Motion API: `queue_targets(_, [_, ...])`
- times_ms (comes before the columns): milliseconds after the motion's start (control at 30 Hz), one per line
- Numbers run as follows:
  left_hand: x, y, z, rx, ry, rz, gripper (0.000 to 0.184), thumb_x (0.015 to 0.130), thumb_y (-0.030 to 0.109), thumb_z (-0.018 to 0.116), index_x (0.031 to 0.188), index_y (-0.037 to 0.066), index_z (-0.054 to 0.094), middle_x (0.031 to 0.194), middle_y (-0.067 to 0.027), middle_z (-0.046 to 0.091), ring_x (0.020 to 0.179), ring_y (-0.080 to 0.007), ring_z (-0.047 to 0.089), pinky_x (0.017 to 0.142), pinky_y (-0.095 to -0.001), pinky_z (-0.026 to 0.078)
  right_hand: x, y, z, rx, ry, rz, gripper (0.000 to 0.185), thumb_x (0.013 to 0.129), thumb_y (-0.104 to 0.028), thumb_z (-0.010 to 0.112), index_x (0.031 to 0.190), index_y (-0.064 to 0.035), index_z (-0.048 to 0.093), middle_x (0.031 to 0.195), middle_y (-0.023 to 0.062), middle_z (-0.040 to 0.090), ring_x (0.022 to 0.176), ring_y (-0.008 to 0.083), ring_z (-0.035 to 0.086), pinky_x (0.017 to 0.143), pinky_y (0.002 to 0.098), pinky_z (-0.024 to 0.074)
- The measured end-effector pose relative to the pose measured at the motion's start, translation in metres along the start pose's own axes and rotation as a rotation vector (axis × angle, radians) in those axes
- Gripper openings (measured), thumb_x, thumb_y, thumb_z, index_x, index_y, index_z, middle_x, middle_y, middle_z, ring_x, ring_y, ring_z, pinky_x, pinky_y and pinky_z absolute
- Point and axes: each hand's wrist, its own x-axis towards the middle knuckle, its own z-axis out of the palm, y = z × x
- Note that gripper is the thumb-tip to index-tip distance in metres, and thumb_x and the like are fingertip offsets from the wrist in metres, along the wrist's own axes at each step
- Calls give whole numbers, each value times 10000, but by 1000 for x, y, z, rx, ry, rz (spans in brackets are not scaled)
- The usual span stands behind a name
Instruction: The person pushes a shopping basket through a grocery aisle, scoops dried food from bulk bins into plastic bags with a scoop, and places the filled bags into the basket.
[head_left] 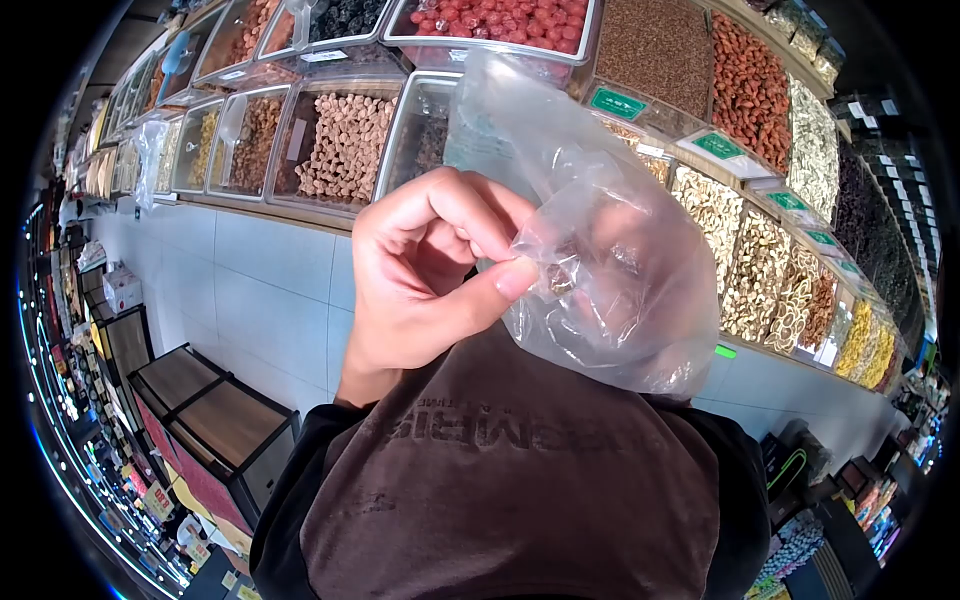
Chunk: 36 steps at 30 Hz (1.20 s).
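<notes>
A clear plastic bag (pixel 650 345) hangs crumpled in front of my chest, its upper end reaching up over the bins. My left hand (pixel 430 270) pinches the bag's left edge between thumb and forefinger, the other fingers curled in. Behind or within the film is my right hand (pixel 625 245), blurred by the plastic. Its fingers look bent toward the left hand's pinch and gripping the bag; I cannot tell whether it is inside. No contents show in the bag.
Ahead stand clear bins of pale pink nuggets (pixel 345 145), red dried fruit (pixel 500 22) and reddish-brown pieces (pixel 748 90). Sliced dried goods (pixel 755 270) fill open compartments at right. Another plastic bag (pixel 150 160) hangs at the far left bins. A black-framed stand (pixel 215 410) is at lower left.
</notes>
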Motion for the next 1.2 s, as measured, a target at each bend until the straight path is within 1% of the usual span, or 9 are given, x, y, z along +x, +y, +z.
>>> queue_targets(67, [1, 0, 4, 24, 90, 50, 170, 805, -133, 676, 872, -12, 576, 970, -164, 676, 873, -139, 646, 775, -278, 524, 1, 0, -1, -2, -2, -2, 244, 833, -67, 715, 1072, -74, 670, 964, 104, 698, 862, 172, 667, 736, 289, 517])
queue_targets(167, [1, 0, 3, 87, 91, 83, 190, 784, -142, 687, 871, -11, 580, 952, -159, 681, 860, -142, 652, 779, -280, 526, 0, -2, 0, -7, 2, -6, 244, 832, -69, 716, 1071, -74, 670, 963, 104, 698, 862, 172, 667, 736, 289, 517])
queue_targets(367, [-2, 1, 6, 215, 147, 99, 195, 774, -144, 691, 871, -13, 584, 944, -158, 682, 869, -137, 651, 790, -277, 526, -1, -2, -1, -13, 9, -4, 246, 830, -73, 718, 1071, -74, 670, 962, 103, 698, 861, 173, 667, 737, 290, 517])
queue_targets(633, [-2, 4, -5, 225, 185, 164, 170, 782, -128, 686, 847, -16, 576, 932, -165, 674, 824, -129, 634, 751, -258, 518, -2, -7, 0, -29, 17, -7, 247, 827, -79, 721, 1070, -75, 671, 960, 102, 698, 860, 173, 666, 737, 290, 517])
queue_targets(733, [-2, 5, -6, 227, 191, 156, 191, 777, -119, 692, 887, -22, 570, 944, -153, 667, 839, -130, 630, 759, -253, 513, -3, -9, 0, -33, 18, -7, 248, 826, -81, 722, 1069, -75, 671, 959, 101, 698, 860, 173, 666, 737, 290, 518])
queue_targets(833, [-2, 5, -4, 183, 222, 126, 398, 720, -69, 808, 1025, -39, 556, 978, -133, 658, 894, -125, 629, 800, -265, 511, -3, -11, 0, -42, 20, -7, 249, 826, -83, 723, 1069, -76, 671, 959, 101, 698, 860, 174, 666, 737, 290, 518])
queue_targets(1000, [-2, 4, -5, 214, 214, 88, 287, 724, -103, 798, 937, -32, 619, 959, -136, 670, 865, -128, 632, 794, -270, 511, -5, -15, -1, -54, 22, -6, 250, 824, -87, 724, 1068, -76, 671, 957, 100, 699, 859, 174, 666, 737, 290, 518])
queue_targets(1067, [-1, 2, -8, 264, 136, 109, 207, 725, -130, 781, 852, -27, 654, 945, -140, 677, 848, -141, 644, 770, -264, 512, -5, -15, -3, -59, 26, -4, 251, 823, -88, 725, 1068, -76, 671, 957, 100, 699, 859, 174, 666, 737, 291, 518])
queue_targets(1200, [1, 7, -5, 343, 146, 91, 185, 702, -126, 797, 805, -20, 687, 919, -139, 684, 840, -152, 652, 749, -261, 517, -8, -18, -4, -76, 33, -5, 252, 822, -91, 726, 1068, -77, 672, 956, 99, 699, 859, 174, 666, 737, 291, 518])
